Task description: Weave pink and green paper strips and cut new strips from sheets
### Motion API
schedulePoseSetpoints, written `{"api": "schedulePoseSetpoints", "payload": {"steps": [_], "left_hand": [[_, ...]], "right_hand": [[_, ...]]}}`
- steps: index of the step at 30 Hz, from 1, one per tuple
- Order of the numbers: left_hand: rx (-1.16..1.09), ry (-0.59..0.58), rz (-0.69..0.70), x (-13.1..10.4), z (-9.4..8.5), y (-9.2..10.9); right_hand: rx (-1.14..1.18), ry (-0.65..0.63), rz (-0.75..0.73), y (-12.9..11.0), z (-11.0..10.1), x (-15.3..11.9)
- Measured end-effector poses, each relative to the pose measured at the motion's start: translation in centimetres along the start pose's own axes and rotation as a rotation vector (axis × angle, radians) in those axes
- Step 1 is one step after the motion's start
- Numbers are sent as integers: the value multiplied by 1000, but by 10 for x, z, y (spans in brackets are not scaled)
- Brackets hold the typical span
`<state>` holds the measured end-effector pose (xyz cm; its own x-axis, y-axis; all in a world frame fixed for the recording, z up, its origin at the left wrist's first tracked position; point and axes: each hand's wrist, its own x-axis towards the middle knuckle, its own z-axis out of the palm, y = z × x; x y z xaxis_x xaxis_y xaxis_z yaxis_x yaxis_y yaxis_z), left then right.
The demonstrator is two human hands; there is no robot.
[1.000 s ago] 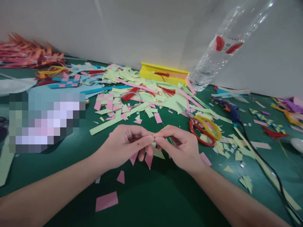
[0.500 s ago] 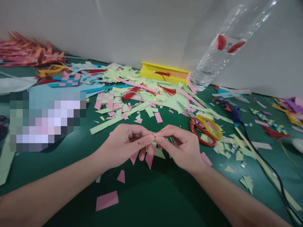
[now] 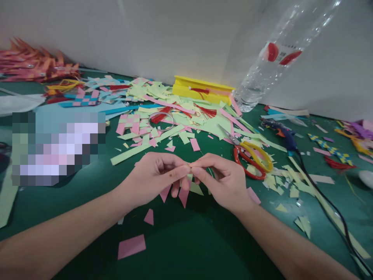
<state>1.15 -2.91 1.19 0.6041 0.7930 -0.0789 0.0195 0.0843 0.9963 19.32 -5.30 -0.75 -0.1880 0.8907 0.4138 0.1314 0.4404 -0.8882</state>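
Note:
My left hand and my right hand meet at their fingertips in the middle of the view, both pinched closed. What they hold between thumbs and forefingers is too small to make out; a thin pale line, like a thread, shows beside the right forefinger. Below the fingers, pink paper points and a light green paper point stick out, partly covered by the left fingers. Whether these are held or lie on the table, I cannot tell. Red and yellow handled scissors lie open just beyond my right hand.
Green and pink paper scraps cover the green table ahead, with red tassels and a metal ring among them. Behind are a folded yellow paper and a leaning plastic bottle. A blue glue gun trails its cord right.

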Motion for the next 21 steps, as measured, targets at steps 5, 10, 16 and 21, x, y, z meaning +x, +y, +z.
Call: {"api": "schedulePoseSetpoints", "payload": {"steps": [5,10,16,21], "left_hand": [[9,3,-14,1,0,1],[19,16,-18,0,0,0],[45,24,-26,1,0,1],[50,44,-41,0,0,2]], "right_hand": [[-12,9,0,1,0,0],[-38,20,-8,1,1,-2],[-81,31,-21,-1,2,-2],[-87,41,-18,-2,3,-3]]}}
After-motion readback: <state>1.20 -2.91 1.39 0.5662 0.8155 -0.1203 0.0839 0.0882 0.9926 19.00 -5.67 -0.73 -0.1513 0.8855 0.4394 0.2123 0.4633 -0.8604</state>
